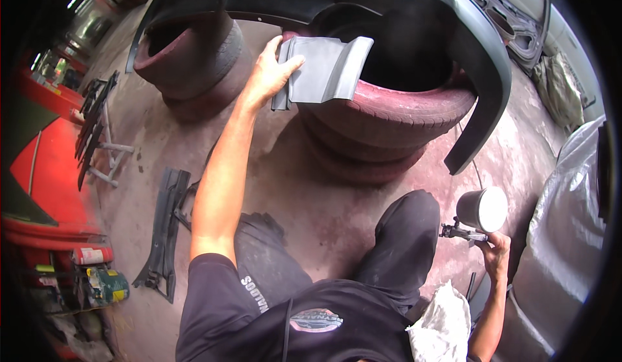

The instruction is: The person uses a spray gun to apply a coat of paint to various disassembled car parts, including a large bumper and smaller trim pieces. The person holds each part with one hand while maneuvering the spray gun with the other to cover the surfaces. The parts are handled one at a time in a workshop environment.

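My left hand (271, 75) is stretched forward, gripping the left edge of a grey curved trim panel (321, 70), thumb on its near face. The panel is held up in front of a stack of tyres (408, 112) dusted with reddish overspray. Low on the right, my right hand (496, 248) is wrapped round the handle of a spray gun (463, 232). A round paint cup with a white lid (494, 209) sits on top of the gun, whose nozzle points left toward my knee. A white cloth (444, 326) lies by my right forearm.
A large dark bumper (483, 70) spans the tyre stacks, including another stack (194, 64) at left. A long dark trim piece (165, 232) lies on the floor. More dark parts rest on a stand (113, 161). Silvery sheeting (567, 232) hangs at right; a red cabinet (55, 174) stands left.
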The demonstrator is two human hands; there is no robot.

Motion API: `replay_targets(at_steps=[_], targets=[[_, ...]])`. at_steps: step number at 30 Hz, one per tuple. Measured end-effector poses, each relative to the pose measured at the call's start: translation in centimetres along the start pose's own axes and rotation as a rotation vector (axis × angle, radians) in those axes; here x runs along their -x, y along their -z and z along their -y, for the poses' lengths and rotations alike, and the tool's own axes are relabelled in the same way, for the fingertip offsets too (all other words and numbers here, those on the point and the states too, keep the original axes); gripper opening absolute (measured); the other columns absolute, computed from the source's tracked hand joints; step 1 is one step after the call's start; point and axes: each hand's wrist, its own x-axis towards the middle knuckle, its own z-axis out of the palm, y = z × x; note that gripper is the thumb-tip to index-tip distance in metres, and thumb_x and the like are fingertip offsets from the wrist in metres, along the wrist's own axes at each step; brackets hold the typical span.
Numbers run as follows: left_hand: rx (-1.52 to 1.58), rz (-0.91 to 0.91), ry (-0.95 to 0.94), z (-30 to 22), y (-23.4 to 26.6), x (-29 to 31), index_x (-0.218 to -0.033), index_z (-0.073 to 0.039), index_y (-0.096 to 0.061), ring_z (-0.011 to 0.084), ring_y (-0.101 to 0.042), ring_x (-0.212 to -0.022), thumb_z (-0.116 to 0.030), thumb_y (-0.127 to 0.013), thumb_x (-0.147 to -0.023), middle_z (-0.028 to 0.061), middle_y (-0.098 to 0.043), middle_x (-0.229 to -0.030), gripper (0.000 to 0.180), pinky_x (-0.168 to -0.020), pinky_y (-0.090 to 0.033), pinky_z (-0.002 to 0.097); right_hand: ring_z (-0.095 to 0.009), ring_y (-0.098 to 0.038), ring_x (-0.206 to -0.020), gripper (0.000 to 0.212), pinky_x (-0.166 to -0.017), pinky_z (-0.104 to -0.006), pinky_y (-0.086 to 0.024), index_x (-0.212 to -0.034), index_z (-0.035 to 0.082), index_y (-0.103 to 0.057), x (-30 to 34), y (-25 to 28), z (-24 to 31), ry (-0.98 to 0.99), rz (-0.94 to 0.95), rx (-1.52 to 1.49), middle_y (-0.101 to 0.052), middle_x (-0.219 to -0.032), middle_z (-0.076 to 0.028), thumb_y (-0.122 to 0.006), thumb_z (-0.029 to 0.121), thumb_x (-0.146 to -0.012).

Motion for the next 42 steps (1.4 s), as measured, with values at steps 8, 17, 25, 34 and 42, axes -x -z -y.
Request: replay_targets(at_steps=[8, 17, 25, 34, 42], targets=[[0.107, 0.218, -0.015, 1.6, 0.1, -0.1, -0.142, -0.003, -0.059, 0.0214, -0.07, -0.107, -0.018, -0.067, -0.084, 0.0213, -0.072, -0.119, 0.06, -0.097, -0.052, 0.0329, -0.027, -0.071, -0.073, 0.03, -0.069, -0.0361, -0.052, -0.1, 0.002, -0.076, -0.5, 0.0, 6.0, 0.111, -0.008, -0.033, -0.073, -0.081, -0.014, -0.082, 0.004, -0.07], [-0.066, 0.245, -0.088, 0.8, 0.2, -1.1, -0.151, -0.006, -0.05, 0.0264, -0.062, -0.125, -0.025, -0.069, -0.093, 0.0212, -0.061, -0.14, 0.064, -0.106, -0.047, 0.0378, -0.034, -0.066, -0.069, 0.029, -0.063, -0.0391, -0.049, -0.092, 0.0, -0.068, -1.1, -2.3, 7.7, 0.22, 0.109, -0.018, -0.066, -0.076, -0.015, -0.08, 0.0, -0.066], [0.004, 0.207, -0.077, 0.9, 0.6, 0.3, -0.143, -0.008, -0.06, 0.0311, -0.064, -0.12, -0.03, -0.07, -0.09, 0.0238, -0.064, -0.131, 0.058, -0.102, -0.05, 0.0397, -0.035, -0.068, -0.071, 0.032, -0.064, -0.0396, -0.051, -0.099, 0.001, -0.07, -2.0, -3.2, 8.8, 0.242, 0.18, -0.034, -0.068, -0.078, -0.016, -0.08, -0.001, -0.068], [-0.146, 0.133, -0.198, 1.0, -1.0, -0.4, -0.14, -0.008, -0.062, 0.025, -0.069, -0.108, -0.029, -0.071, -0.087, 0.0183, -0.068, -0.118, 0.058, -0.094, -0.053, 0.0366, -0.035, -0.068, -0.071, 0.035, -0.063, -0.0398, -0.051, -0.101, 0.003, -0.07, -2.2, -4.2, 8.9, 0.277, 0.184, -0.079, -0.068, -0.079, -0.015, -0.081, 0.0, -0.068], [-0.074, 0.023, -0.058, 1.1, 1.6, 1.7, -0.144, -0.004, -0.057, 0.0227, -0.07, -0.103, -0.045, -0.077, -0.09, 0.0195, -0.066, -0.124, 0.07, -0.089, -0.056, 0.0361, -0.036, -0.069, -0.074, 0.036, -0.064, -0.0391, -0.052, -0.101, 0.002, -0.069, -2.5, -4.1, 9.0, 0.256, 0.217, -0.04, -0.069, -0.085, -0.016, -0.08, -0.003, -0.067]])
